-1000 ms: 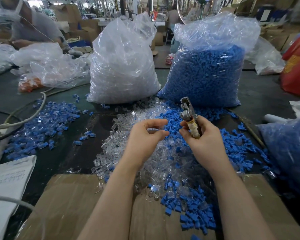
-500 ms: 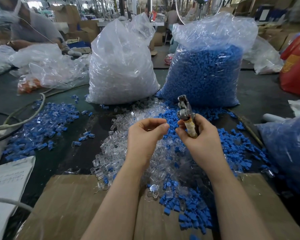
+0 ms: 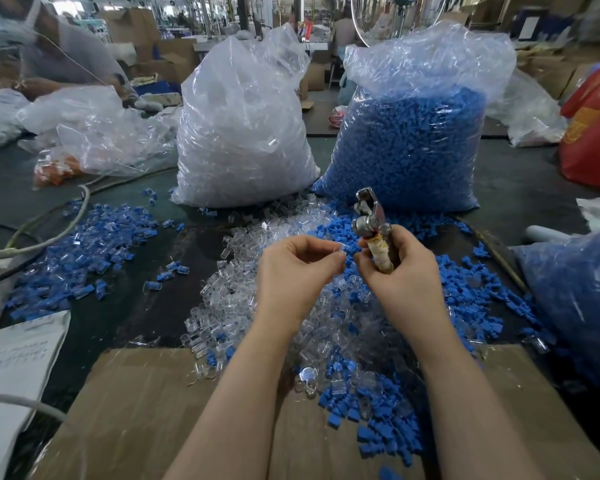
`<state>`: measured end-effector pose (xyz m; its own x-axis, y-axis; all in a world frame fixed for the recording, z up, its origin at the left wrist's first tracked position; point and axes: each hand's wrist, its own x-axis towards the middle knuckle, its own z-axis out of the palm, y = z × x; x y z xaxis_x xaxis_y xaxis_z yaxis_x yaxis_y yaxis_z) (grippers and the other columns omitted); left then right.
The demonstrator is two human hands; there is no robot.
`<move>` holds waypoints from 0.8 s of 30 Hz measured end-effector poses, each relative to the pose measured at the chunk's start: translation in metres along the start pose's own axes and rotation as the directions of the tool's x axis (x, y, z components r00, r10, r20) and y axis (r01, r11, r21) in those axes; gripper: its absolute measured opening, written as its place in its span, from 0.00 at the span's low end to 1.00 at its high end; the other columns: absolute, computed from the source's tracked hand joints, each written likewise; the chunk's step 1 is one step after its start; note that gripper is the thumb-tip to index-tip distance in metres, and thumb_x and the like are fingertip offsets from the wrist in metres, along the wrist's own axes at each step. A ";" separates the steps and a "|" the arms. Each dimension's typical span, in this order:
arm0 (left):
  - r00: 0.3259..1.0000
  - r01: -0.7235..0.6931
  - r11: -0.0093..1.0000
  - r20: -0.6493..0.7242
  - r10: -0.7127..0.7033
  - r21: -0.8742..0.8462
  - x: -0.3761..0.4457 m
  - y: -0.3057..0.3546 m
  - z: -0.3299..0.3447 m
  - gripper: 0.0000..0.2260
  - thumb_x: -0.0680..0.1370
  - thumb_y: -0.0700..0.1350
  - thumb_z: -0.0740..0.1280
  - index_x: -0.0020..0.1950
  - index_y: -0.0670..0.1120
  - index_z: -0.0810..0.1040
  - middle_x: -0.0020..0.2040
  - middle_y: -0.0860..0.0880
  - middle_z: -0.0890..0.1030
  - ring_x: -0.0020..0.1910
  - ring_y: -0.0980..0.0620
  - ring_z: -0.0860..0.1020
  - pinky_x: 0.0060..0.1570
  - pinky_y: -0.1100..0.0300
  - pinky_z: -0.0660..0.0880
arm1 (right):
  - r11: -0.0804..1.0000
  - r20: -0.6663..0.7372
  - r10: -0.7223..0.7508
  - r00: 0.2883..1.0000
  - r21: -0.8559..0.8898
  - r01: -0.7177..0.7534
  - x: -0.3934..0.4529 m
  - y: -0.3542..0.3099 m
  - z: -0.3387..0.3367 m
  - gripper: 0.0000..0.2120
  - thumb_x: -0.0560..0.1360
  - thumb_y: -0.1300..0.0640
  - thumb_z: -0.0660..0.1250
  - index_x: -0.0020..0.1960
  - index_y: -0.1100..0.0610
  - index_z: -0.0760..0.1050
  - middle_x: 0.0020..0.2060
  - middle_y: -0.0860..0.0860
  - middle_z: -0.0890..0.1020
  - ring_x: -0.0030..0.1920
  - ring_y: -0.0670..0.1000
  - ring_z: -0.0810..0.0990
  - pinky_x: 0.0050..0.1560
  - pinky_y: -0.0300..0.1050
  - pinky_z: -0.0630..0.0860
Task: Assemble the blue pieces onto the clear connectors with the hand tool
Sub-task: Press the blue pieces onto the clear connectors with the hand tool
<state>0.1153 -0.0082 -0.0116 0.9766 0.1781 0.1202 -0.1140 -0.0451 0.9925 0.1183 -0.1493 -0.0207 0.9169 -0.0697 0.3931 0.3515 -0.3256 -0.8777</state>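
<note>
left hand (image 3: 293,271): fingers curled, thumb and forefinger pinching a clear connector (image 3: 338,247) at the fingertips; piece is small and see-through, so its long axis can't be read for sure.
right hand (image 3: 400,271): wrapped round the taped handle of the hand tool (image 3: 371,220); thumb and forefinger tips also reach toward the left hand's pinch. Can't tell if a blue piece sits between them.
hands, relation: fingertips nearly touching, held above the loose pile, both raised off the counter (image 3: 520,188).
tool axis: handle low in the palm, metal head pointing up and away, tilted a little left. Head sits just above and right of the pinched connector, so the right hand is the nearer one to bring it in.
key relation, my read: the connector lies left of and below the tool head; the next move likely needs the piece lined up at that head before any squeeze.
clear connectors (image 3: 229,306): loose heap under and left of the hands, too many to count.
blue pieces (image 3: 471,289): loose heap right of and below the hands, uncountable.
finished parts (image 3: 80,244): a spread at left, blue with clear mixed in, probably assembled, uncountable.
bags: two upright behind the pile, one bag of clear parts (image 3: 243,133), one bag of blue parts (image 3: 413,143); a third blue-filled bag (image 3: 575,292) at right edge.
tools: one.
cardboard sheet (image 3: 146,410): one, nearest the person, pile spilling onto it.
risk: a see-through part is easy to misalign.
</note>
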 end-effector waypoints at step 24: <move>0.998 -0.060 0.995 -0.019 0.059 -0.081 0.003 -0.006 0.005 0.05 0.74 0.35 0.73 0.42 0.44 0.80 0.37 0.47 0.84 0.37 0.52 0.84 0.41 0.61 0.81 | 1.000 0.002 -0.006 1.000 -0.007 0.006 0.002 0.003 -0.001 0.05 0.76 0.59 0.69 0.45 0.50 0.77 0.38 0.46 0.81 0.39 0.47 0.79 0.41 0.44 0.77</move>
<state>0.1197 -0.0121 -0.0171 0.9646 0.1942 0.1786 -0.1866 0.0240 0.9821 0.1206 -0.1512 -0.0224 0.9151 -0.0657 0.3978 0.3557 -0.3330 -0.8733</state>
